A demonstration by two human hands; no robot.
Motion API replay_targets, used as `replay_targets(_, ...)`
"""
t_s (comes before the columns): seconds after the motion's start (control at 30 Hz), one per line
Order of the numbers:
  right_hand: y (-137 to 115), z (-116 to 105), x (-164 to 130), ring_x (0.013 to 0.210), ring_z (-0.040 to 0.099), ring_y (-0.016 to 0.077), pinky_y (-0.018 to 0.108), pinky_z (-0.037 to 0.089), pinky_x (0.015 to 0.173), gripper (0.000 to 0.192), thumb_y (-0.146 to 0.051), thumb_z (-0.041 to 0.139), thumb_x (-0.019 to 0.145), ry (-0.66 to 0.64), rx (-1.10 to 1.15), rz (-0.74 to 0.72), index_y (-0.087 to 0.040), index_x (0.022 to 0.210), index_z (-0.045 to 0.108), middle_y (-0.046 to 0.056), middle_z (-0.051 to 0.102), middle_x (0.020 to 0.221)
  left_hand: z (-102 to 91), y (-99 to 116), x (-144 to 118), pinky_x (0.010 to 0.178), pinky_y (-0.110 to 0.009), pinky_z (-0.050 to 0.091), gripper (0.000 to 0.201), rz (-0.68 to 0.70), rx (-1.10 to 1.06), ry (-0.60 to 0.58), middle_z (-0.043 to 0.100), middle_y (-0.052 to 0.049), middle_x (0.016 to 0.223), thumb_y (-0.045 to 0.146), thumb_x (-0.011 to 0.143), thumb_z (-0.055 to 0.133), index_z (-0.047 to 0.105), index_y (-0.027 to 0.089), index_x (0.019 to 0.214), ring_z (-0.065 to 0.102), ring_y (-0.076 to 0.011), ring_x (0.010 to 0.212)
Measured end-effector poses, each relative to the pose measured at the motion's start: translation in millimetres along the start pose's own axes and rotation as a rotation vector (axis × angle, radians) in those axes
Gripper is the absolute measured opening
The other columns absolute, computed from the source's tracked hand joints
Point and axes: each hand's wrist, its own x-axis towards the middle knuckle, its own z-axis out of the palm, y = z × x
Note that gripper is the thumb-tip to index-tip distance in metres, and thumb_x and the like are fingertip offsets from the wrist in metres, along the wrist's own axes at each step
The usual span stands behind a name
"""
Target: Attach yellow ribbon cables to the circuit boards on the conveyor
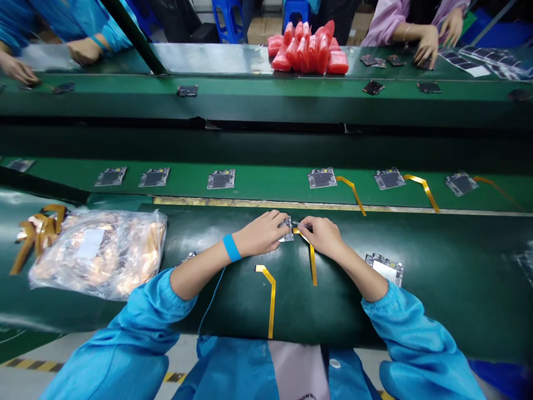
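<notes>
On the green bench, my left hand (264, 230) grips a small circuit board (288, 235) by its left side, its fingers covering part of it. My right hand (322, 234) pinches a slim metal tool that looks like tweezers (300, 225), its tip at the board's right edge. An orange flat flex cable (313, 266) runs from that edge down towards me; whether it is joined to the board I cannot tell. A second flex cable (272, 294) lies loose nearer to me. Beside my right forearm rests another circuit board (385, 269) with a white patch.
A clear plastic bag (100, 253) of flex cables lies left, with loose flex cables (39, 236) beyond it. Across the green belt (266, 191) several boards sit in a row, some with cables. Red bubble-wrap packs (308, 50) and other people's hands (428, 44) are at the far bench.
</notes>
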Motion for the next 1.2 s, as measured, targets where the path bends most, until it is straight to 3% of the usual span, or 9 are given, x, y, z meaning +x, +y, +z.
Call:
replay_targets(0.6,-10.0,-7.6,1.3,0.096,0.073,0.0249,0.029,0.041,0.07,0.023,-0.034,0.058,0.102,-0.077,-0.1,0.016,-0.029,0.11,0.08,0.004,0.082,0.102,-1.1,2.2,-1.0,0.108,-0.046,0.049,0.024,-0.008,0.014,-0.012,0.057,-0.019,0.135,0.023,0.096,0.064,0.068,0.015,0.118,0.054,-0.0328,0.125)
replay_targets(0.87,-13.9,-5.4,2.4,0.098,0.074,0.0266,0.03,0.042,0.072,0.023,-0.034,0.059,0.103,-0.071,-0.13,0.011,-0.029,0.112,0.079,0.004,0.082,0.106,0.2,4.2,-1.4,0.1,-0.046,0.05,0.04,0.02,0.054,0.008,0.059,-0.018,0.128,0.02,0.101,0.055,0.062,0.023,0.14,0.056,-0.0314,0.117)
replay_targets(1.2,-16.5,-5.3,1.0,0.101,0.074,0.0264,0.03,0.043,0.072,0.022,-0.034,0.059,0.103,-0.08,-0.155,0.011,-0.029,0.112,0.078,0.005,0.082,0.106,-2.0,7.9,1.1,0.1,-0.045,0.048,0.038,0.027,0.082,-0.008,0.057,-0.02,0.133,0.017,0.099,0.054,0.067,0.022,0.135,0.056,-0.0318,0.117)
